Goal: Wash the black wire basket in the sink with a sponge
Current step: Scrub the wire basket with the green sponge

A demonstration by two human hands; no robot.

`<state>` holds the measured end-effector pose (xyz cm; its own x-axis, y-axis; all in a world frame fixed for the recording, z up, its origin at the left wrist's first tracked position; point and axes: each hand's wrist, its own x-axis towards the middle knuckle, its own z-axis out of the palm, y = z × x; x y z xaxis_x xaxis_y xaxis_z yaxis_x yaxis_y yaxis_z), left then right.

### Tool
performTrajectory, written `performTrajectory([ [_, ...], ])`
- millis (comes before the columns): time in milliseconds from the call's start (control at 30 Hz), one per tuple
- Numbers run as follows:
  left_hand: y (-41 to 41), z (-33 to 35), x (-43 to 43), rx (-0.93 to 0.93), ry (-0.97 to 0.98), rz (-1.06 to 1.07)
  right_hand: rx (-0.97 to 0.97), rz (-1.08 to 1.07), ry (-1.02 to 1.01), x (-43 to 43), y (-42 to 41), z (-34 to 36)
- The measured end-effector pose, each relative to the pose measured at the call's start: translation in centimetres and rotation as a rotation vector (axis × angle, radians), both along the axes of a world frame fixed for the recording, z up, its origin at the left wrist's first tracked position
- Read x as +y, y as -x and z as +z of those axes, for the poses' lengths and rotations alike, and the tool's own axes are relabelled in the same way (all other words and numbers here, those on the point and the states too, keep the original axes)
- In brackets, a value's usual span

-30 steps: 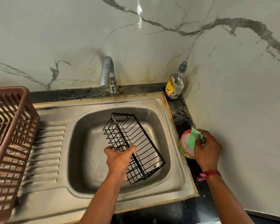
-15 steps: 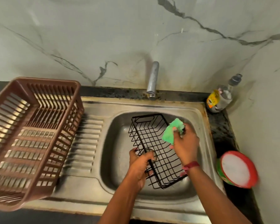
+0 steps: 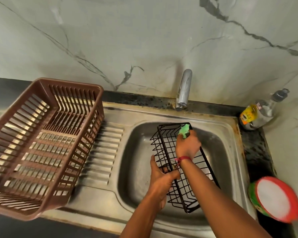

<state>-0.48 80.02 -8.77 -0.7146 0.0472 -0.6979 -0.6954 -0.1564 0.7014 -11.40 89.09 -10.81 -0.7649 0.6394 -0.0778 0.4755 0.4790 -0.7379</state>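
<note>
Black wire basket (image 3: 182, 170) lies tilted in the steel sink (image 3: 141, 152). The left hand (image 3: 160, 179) grips its near left side, while the right hand (image 3: 187, 145) pinches a green sponge (image 3: 184, 130) against the basket's far rim.

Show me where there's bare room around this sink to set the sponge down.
Free: the ribbed drainboard strip between the brown crate and the sink bowl; the bowl floor left of the wire basket; the dark counter between the bottle and the red-rimmed tub. Crowded: the bowl's right half, with basket, left hand, right hand.
</note>
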Motion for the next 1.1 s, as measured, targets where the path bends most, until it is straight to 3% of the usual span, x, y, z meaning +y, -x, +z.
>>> performTrajectory([
  [167, -0.1, 0.0, -0.3, 0.052, -0.036, -0.015, -0.035, -0.07, -0.02, -0.4, 0.7, -0.4],
  [367, 0.1, -0.2, -0.2, -0.007, -0.038, -0.058, -0.007, 0.061, 0.064, -0.3, 1.6, -0.6],
  [600, 0.7, -0.1, -0.2, -0.034, -0.051, -0.038, 0.331, 0.171, 0.027, -1.5, 0.2, 0.2],
  [800, 0.3, -0.1, -0.2, -0.025, -0.061, -0.002, 0.135, 0.335, -0.002, -1.8, -0.2, -0.7],
  [1000, 0.1, -0.3, 0.4, -0.026, -0.133, 0.013, 0.422, 0.307, 0.071, -2.5, -0.7, 0.5],
  [1100, 0.2, -0.2, 0.5, -0.063, -0.156, -0.005, 0.27, 0.354, 0.11, -2.1, -0.7, -0.5],
])
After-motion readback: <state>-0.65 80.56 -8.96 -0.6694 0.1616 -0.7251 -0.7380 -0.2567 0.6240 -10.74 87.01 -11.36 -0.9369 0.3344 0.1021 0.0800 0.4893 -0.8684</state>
